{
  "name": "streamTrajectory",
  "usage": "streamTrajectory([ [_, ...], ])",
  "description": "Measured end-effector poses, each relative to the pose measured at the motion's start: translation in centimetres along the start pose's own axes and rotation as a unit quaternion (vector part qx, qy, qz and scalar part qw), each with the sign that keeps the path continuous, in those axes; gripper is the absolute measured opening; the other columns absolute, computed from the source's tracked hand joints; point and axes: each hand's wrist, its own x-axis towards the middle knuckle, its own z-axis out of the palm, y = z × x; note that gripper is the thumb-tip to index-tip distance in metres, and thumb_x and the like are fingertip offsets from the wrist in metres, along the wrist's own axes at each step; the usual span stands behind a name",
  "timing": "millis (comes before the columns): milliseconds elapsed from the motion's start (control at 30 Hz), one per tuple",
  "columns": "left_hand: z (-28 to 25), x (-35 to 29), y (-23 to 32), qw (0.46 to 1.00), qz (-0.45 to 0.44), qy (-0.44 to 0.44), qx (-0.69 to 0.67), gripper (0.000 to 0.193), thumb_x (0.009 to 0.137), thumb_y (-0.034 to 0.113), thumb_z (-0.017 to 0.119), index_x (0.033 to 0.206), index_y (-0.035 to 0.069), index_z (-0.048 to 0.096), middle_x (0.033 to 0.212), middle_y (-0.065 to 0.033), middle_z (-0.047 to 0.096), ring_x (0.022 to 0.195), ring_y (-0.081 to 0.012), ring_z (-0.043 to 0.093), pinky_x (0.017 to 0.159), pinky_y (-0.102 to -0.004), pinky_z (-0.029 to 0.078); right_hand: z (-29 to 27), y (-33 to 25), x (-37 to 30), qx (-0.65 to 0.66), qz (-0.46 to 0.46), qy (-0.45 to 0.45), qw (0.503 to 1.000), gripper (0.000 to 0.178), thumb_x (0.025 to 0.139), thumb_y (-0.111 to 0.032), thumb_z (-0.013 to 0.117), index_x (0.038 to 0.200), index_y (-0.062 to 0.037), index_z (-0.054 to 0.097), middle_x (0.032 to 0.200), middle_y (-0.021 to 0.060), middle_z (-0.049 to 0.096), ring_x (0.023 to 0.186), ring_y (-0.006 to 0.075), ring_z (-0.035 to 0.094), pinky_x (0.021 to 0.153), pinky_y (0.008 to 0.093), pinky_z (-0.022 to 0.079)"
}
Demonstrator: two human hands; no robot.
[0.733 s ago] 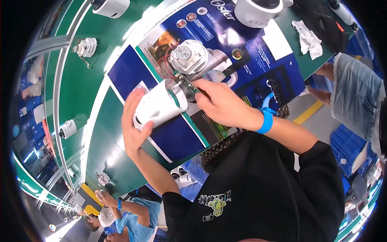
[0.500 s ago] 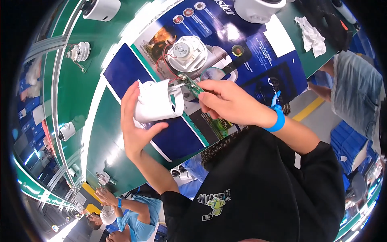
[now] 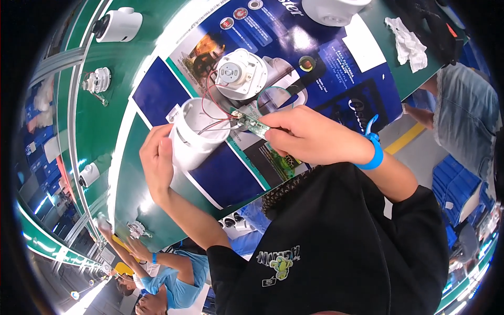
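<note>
My left hand (image 3: 159,160) grips the left side of a white cylindrical plastic housing (image 3: 193,149), its fingers bent against the wall. The housing is tilted, with its open mouth toward the upper right. Between thumb and fingers, my right hand (image 3: 315,137) pinches the end of a narrow green circuit board (image 3: 256,126). Dark wires run from the board into the housing mouth. Thin red wires (image 3: 206,93) link the board with a round white motor unit (image 3: 239,73), which lies on the printed cardboard just beyond.
Flattened blue printed cardboard (image 3: 231,181) covers the green bench. Another white appliance body (image 3: 336,10) stands at the far edge, near crumpled white paper (image 3: 407,44). More white housings (image 3: 121,25) and a motor part (image 3: 98,80) sit at left. A co-worker in blue (image 3: 181,278) works lower left.
The housing has turned so its open mouth now shows, and my left hand has shifted left with its fingers more bent. My right hand and the board moved slightly right and nearer.
</note>
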Motion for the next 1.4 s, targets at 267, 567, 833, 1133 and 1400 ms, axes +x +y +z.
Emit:
streamTrajectory([
  [267, 2.2, -1.2, -0.8, 0.993, 0.018, 0.071, -0.090, 0.057, 0.090, 0.048, 0.055, 0.110, -0.005, 0.060, 0.108, -0.0116, 0.062, 0.095, -0.0199, 0.057, 0.084, -0.0307, 0.044, -1.1, -0.5, -0.1, 0.046, 0.046, -0.064, 0.996, 0.017, 0.093, -0.010, 0.042, 0.085, 0.0003, 0.053, 0.063, 0.0014, 0.052, 0.055, 0.0070, 0.048, 0.050, 0.0244, 0.040],
  [567, 4.6, -2.3, 1.3, 0.976, 0.192, 0.079, 0.071, 0.088, 0.045, 0.015, 0.089, 0.123, 0.008, 0.049, 0.125, -0.0155, 0.055, 0.112, -0.0373, 0.054, 0.094, -0.0440, 0.043, -2.3, 0.4, -0.6, 0.230, 0.131, -0.112, 0.958, 0.020, 0.094, -0.010, 0.041, 0.095, -0.0008, 0.058, 0.066, -0.0024, 0.051, 0.053, 0.0025, 0.041, 0.048, 0.0187, 0.034],
  [833, 6.1, -2.3, 0.6, 0.952, 0.247, 0.142, 0.113, 0.086, 0.045, 0.009, 0.088, 0.121, 0.013, 0.049, 0.124, -0.0139, 0.055, 0.113, -0.0387, 0.052, 0.093, -0.0465, 0.043, -1.2, 2.0, 0.0, 0.181, 0.141, -0.088, 0.969, 0.023, 0.088, -0.012, 0.043, 0.068, -0.0013, 0.048, 0.059, -0.0006, 0.046, 0.051, 0.0060, 0.040, 0.047, 0.0248, 0.034],
  [1133, 6.2, -2.1, 0.5, 0.949, 0.260, 0.153, 0.097, 0.083, 0.047, 0.013, 0.089, 0.120, 0.012, 0.051, 0.123, -0.0148, 0.056, 0.113, -0.0400, 0.053, 0.093, -0.0471, 0.044, -1.1, 2.1, 0.3, 0.172, 0.168, -0.128, 0.962, 0.028, 0.095, -0.014, 0.044, 0.112, 0.0017, 0.059, 0.065, -0.0031, 0.050, 0.054, 0.0021, 0.040, 0.049, 0.0195, 0.035],
  [1400, 6.4, -2.0, -0.2, 0.949, 0.260, 0.172, 0.053, 0.084, 0.048, 0.019, 0.091, 0.120, 0.011, 0.051, 0.123, -0.0165, 0.056, 0.114, -0.0401, 0.053, 0.093, -0.0477, 0.045, -0.9, 1.5, 0.9, 0.271, 0.224, -0.102, 0.931, 0.020, 0.088, -0.012, 0.045, 0.091, 0.0035, 0.057, 0.062, -0.0016, 0.048, 0.050, 0.0042, 0.038, 0.043, 0.0216, 0.030],
])
